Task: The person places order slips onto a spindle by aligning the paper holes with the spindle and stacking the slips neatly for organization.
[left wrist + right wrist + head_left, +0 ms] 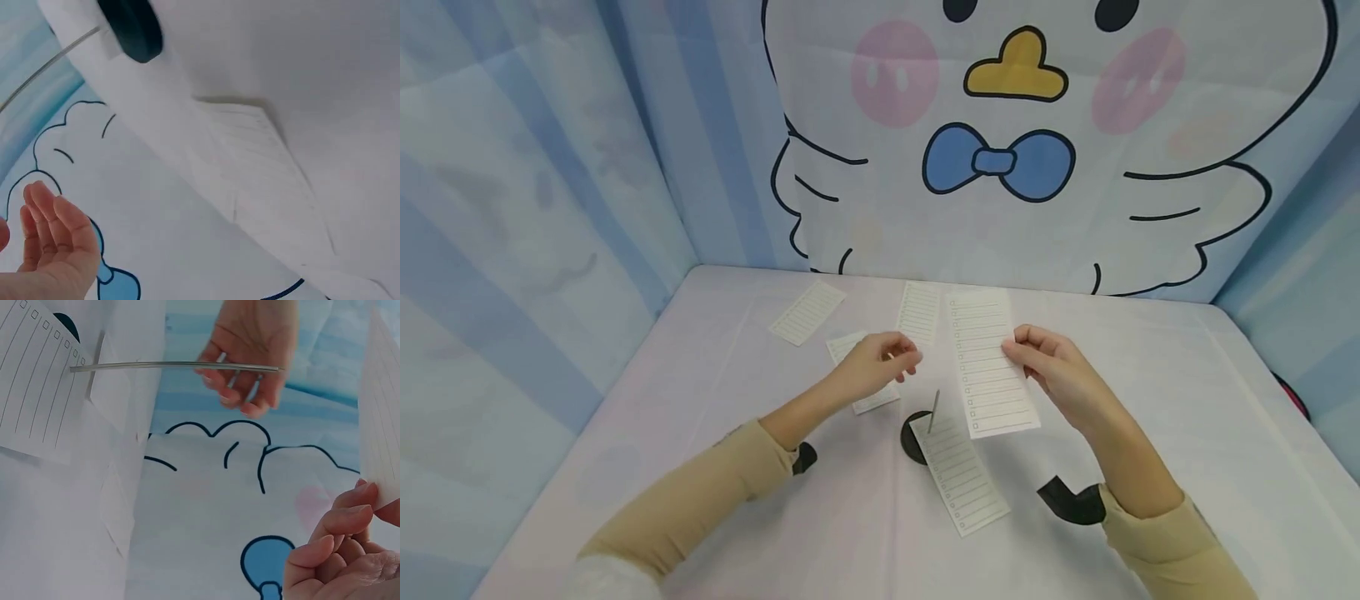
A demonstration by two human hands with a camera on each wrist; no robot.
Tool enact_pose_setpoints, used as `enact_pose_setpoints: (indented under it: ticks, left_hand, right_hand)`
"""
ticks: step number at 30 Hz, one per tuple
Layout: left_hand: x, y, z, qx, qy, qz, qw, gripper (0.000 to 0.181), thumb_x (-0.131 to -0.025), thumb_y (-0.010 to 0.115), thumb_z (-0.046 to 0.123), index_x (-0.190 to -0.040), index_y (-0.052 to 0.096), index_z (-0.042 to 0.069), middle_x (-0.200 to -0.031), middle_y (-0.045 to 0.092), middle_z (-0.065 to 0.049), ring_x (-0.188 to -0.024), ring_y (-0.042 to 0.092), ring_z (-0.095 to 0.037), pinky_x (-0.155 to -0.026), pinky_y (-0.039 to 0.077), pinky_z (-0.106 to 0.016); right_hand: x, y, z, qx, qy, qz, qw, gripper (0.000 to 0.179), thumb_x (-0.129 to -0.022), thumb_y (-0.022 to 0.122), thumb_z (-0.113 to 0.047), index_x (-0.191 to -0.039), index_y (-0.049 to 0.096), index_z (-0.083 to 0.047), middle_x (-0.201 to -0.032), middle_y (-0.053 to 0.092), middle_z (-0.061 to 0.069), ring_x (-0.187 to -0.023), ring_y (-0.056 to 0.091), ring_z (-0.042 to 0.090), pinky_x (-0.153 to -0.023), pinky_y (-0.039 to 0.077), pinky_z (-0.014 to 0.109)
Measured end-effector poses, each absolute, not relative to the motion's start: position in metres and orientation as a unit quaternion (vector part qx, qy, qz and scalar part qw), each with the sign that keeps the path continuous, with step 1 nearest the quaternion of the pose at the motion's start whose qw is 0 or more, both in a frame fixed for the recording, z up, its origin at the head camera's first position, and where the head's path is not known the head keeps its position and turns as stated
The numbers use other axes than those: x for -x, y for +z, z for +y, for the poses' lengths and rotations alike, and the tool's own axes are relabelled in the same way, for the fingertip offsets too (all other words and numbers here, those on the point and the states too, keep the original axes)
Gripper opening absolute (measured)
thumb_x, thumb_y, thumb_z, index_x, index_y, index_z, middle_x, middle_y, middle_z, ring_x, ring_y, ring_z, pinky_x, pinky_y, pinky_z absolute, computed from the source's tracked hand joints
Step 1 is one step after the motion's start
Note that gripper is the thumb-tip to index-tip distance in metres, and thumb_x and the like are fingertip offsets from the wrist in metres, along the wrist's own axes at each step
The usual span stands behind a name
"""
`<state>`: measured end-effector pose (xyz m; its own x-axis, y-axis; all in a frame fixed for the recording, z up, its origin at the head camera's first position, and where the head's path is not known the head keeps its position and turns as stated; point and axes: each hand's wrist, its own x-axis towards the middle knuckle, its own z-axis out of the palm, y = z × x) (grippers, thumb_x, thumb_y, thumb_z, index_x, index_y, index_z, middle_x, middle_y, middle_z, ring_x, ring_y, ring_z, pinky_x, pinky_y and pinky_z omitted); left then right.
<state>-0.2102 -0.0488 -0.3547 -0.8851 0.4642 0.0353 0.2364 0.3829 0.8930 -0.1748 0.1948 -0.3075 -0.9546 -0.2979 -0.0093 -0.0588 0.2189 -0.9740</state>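
My right hand point(1063, 371) pinches a lined checklist sheet point(988, 367) by its right edge, thumb in front, and holds it up above the table. To its left, my left hand point(880, 362) is in the air with loosely bent fingers and nothing in them. Between and below the hands stands a paper spike point(934, 408) on a round black base point(910, 442). Another checklist sheet point(966, 487) is on the spike near the base, its long end slanting toward me. In the right wrist view the bare metal rod point(175, 365) rises out of that sheet.
On the white table point(1120, 375) lie more checklist sheets: one at the far left point(807, 312), one at the back middle point(917, 308), and one partly hidden under my left arm point(876, 400). A cartoon-printed curtain point(992, 233) borders the back edge.
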Motion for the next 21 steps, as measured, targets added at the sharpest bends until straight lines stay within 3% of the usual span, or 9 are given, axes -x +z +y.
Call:
enact_pose_setpoints:
  ticks: [4,10,17,21]
  left_hand:
    - [0.208,-0.336,-0.047,-0.245,0.55,0.793,0.092,0.029,-0.098,0.043,0.024,-0.105,0.058,0.001,-0.09,0.062,-0.01,-0.078,0.059,-0.02,-0.07,0.045,-0.027]
    - [0.201,-0.319,-0.044,-0.26,0.574,0.772,0.087,0.035,-0.1,0.033,0.025,-0.099,0.057,-0.002,-0.087,0.058,-0.011,-0.073,0.053,-0.018,-0.072,0.044,-0.032]
    - [0.197,-0.32,-0.044,-0.274,0.558,0.777,0.097,0.025,-0.097,0.044,0.019,-0.086,0.057,0.001,-0.077,0.054,-0.007,-0.067,0.047,-0.015,-0.063,0.039,-0.023]
    - [0.197,-0.323,-0.044,-0.278,0.544,0.785,0.106,0.02,-0.094,0.051,0.017,-0.083,0.06,0.002,-0.074,0.055,-0.004,-0.065,0.048,-0.014,-0.061,0.04,-0.023]
  right_hand:
    - [0.171,-0.311,0.192,0.126,-0.598,0.783,0.116,0.02,-0.095,0.05,-0.017,-0.094,0.05,0.003,-0.08,0.06,-0.003,-0.069,0.051,0.013,-0.078,0.039,0.025]
    - [0.166,-0.314,0.191,0.144,-0.574,0.794,0.142,0.022,-0.093,0.051,-0.016,-0.093,0.05,0.006,-0.076,0.061,-0.003,-0.067,0.051,0.014,-0.082,0.034,0.033]
    - [0.163,-0.319,0.192,0.155,-0.552,0.804,0.158,0.02,-0.093,0.051,-0.013,-0.093,0.051,0.008,-0.076,0.06,-0.001,-0.065,0.05,0.013,-0.068,0.039,0.028]
    - [0.161,-0.321,0.193,0.157,-0.546,0.804,0.174,0.021,-0.093,0.051,-0.013,-0.093,0.051,0.008,-0.076,0.059,0.0,-0.065,0.049,0.012,-0.069,0.039,0.028]
